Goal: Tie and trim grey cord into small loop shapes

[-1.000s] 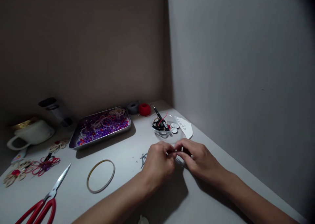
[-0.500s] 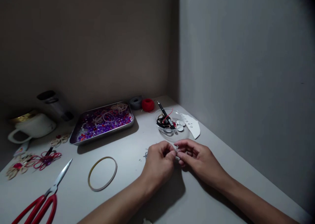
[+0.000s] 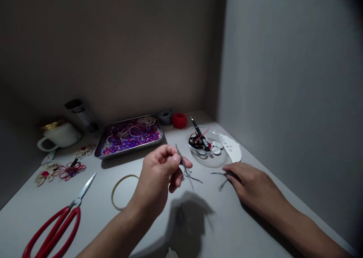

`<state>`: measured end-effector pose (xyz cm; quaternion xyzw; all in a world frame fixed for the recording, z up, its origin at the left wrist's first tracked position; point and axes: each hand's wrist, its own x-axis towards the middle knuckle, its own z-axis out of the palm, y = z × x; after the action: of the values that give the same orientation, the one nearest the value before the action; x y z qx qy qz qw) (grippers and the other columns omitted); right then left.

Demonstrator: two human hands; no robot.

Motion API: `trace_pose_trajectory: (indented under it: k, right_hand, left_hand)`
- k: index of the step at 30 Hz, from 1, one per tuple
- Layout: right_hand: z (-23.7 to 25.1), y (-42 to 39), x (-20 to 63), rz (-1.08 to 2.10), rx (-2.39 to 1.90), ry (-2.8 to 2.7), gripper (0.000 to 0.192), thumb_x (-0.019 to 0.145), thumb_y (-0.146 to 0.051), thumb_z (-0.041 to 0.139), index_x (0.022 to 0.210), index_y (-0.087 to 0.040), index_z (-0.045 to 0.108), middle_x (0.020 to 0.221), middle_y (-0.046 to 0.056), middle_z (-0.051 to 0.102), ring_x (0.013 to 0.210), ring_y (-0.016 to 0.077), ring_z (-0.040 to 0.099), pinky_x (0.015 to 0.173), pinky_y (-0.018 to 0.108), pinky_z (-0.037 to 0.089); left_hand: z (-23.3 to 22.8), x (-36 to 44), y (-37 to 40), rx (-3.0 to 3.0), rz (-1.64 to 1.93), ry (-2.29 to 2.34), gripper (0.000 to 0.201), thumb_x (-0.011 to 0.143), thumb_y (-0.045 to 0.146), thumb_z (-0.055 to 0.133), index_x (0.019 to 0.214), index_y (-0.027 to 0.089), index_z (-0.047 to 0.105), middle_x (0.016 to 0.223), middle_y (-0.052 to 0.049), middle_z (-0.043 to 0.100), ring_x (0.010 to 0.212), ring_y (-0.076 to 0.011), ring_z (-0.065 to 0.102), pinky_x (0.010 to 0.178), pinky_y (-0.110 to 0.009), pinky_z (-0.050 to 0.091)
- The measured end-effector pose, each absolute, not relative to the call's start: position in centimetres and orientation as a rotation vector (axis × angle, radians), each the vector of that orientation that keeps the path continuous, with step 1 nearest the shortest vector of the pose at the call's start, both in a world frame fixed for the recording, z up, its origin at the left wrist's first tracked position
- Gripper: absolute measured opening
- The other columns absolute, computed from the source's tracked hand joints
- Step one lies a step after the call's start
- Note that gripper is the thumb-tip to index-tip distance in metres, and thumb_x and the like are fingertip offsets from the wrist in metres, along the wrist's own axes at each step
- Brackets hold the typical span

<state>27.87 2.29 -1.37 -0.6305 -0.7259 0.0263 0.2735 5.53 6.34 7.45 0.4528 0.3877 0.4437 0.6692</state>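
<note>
Left fingers: thumb (image 3: pixel 173 160) and index clamped together on a thin grey cord (image 3: pixel 181 157), the other fingers curled loosely; the left hand (image 3: pixel 159 171) is raised over the table (image 3: pixel 227 227).
Right fingers: thumb and index closed on grey strands (image 3: pixel 217 173); the right hand (image 3: pixel 252 184) is low, near the table's right edge.
Cord in the left: held in the air near the middle, one end poking up past the thumb, the rest trailing down toward the right hand.
Strands in the right: ends sticking out leftward, one blurred; whether they join the left cord, I cannot tell.
Clear bowl: just beyond the hands, the bowl (image 3: pixel 195 151) holds a black pen (image 3: pixel 199 132) leaning on its rim, dark loops and white discs (image 3: pixel 216 150).
White card: lettered, the card (image 3: pixel 235 152) lies beside the bowl.
Yarn: a red ball (image 3: pixel 179 120) and a grey spool (image 3: pixel 165 117), side by side by the back wall.
Metal tray: the tray (image 3: pixel 127 152) is full of purple and red beads, pale cord on top.
Hoop: the hoop (image 3: pixel 113 193) lies flat, partly hidden by the left arm.
Scissors: red-handled scissors (image 3: pixel 56 227), blades pointing away.
Far left: looped cord flowers (image 3: pixel 70 171), a white mug (image 3: pixel 62 135).
</note>
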Motion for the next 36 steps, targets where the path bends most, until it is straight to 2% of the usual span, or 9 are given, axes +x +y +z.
trace_pose_trajectory:
  k: [6, 12, 15, 17, 19, 22, 27, 32, 36]
  right_hand:
    - [-1.1, 1.9, 26.9, -0.267, -1.502, -1.943, 0.021, 0.080, -0.021, 0.048, 0.091, -0.016, 0.065, 0.100, 0.015, 0.066, 0.099, 0.0310, 0.057, 0.086, 0.049, 0.046]
    - [0.2, 1.2, 26.0, -0.306, -1.408, -1.856, 0.019, 0.081, -0.021, 0.048, 0.087, -0.017, 0.066, 0.097, 0.015, 0.067, 0.111, 0.0353, 0.049, 0.093, 0.055, 0.037]
    - [0.9, 0.0, 24.2, 0.044, -1.389, -1.707, 0.016, 0.080, -0.026, 0.052, 0.083, -0.020, 0.066, 0.100, 0.012, 0.066, 0.098, 0.0295, 0.059, 0.086, 0.047, 0.045]
    - [1.1, -1.0, 22.1, 0.546, -1.434, -1.618, 0.018, 0.079, -0.031, 0.054, 0.085, -0.020, 0.067, 0.090, 0.009, 0.069, 0.076, 0.0232, 0.064, 0.064, 0.036, 0.052]
    - [1.2, -1.9, 19.8, 1.130, -1.437, -1.615, 0.027, 0.081, -0.033, 0.051, 0.099, -0.018, 0.064, 0.068, 0.005, 0.067, 0.050, 0.0165, 0.059, 0.044, 0.028, 0.047]
    - [1.1, -2.6, 17.1, 1.354, -1.314, -1.716, 0.027, 0.080, -0.030, 0.054, 0.101, -0.017, 0.065, 0.064, 0.001, 0.064, 0.049, 0.0129, 0.055, 0.044, 0.023, 0.042]
    - [1.1, -2.8, 15.7, 1.140, -1.218, -1.969, 0.021, 0.083, -0.022, 0.050, 0.074, -0.019, 0.069, 0.063, 0.000, 0.065, 0.058, 0.0132, 0.056, 0.052, 0.023, 0.042]
    - [0.9, -1.9, 18.3, 0.687, -1.370, -2.101, 0.018, 0.080, -0.022, 0.051, 0.076, -0.021, 0.068, 0.075, 0.003, 0.070, 0.068, 0.0192, 0.063, 0.063, 0.030, 0.047]
    - [0.3, -0.3, 21.8, 0.197, -1.749, -2.084, 0.014, 0.075, -0.028, 0.058, 0.077, -0.026, 0.071, 0.083, 0.005, 0.073, 0.073, 0.0297, 0.065, 0.060, 0.038, 0.046]
  left_hand:
    - [4.9, 2.5, 4.3, 0.767, 1.015, 0.909, 0.015, 0.075, 0.014, 0.055, 0.067, 0.016, 0.043, 0.066, -0.004, 0.065, 0.032, -0.0014, 0.039, 0.030, -0.012, 0.021]
    - [3.5, 0.7, 1.8, 0.594, 1.036, 0.887, 0.011, 0.076, 0.011, 0.050, 0.069, 0.016, 0.044, 0.057, 0.001, 0.057, 0.032, -0.0031, 0.041, 0.029, -0.012, 0.027]
    - [3.2, 0.3, 0.5, 0.585, 1.030, 0.868, 0.011, 0.075, 0.011, 0.052, 0.068, 0.016, 0.044, 0.057, 0.001, 0.056, 0.032, -0.0034, 0.042, 0.029, -0.012, 0.028]
    - [2.9, 0.1, -0.4, 0.587, 1.025, 0.860, 0.012, 0.074, 0.012, 0.053, 0.068, 0.016, 0.044, 0.057, 0.001, 0.057, 0.032, -0.0037, 0.043, 0.029, -0.012, 0.028]
    - [2.4, 0.0, -1.2, 0.590, 1.019, 0.847, 0.012, 0.075, 0.013, 0.054, 0.067, 0.016, 0.045, 0.057, 0.000, 0.058, 0.032, -0.0040, 0.043, 0.029, -0.012, 0.028]
    - [1.7, 0.1, -1.8, 0.588, 1.010, 0.816, 0.012, 0.075, 0.014, 0.053, 0.066, 0.015, 0.046, 0.057, -0.001, 0.059, 0.032, -0.0044, 0.044, 0.029, -0.013, 0.028]
    - [1.1, 0.2, -1.4, 0.548, 1.002, 0.783, 0.013, 0.077, 0.011, 0.049, 0.065, 0.015, 0.046, 0.059, -0.002, 0.058, 0.032, -0.0043, 0.042, 0.030, -0.014, 0.028]
    - [1.0, -1.4, -0.2, 0.499, 1.078, 0.827, 0.013, 0.077, 0.010, 0.050, 0.067, 0.015, 0.043, 0.056, 0.002, 0.051, 0.037, -0.0036, 0.043, 0.034, -0.012, 0.028]
    - [0.8, -3.2, 0.3, 0.557, 1.186, 0.890, 0.013, 0.077, 0.010, 0.051, 0.069, 0.016, 0.043, 0.056, 0.003, 0.051, 0.038, -0.0037, 0.043, 0.035, -0.012, 0.029]
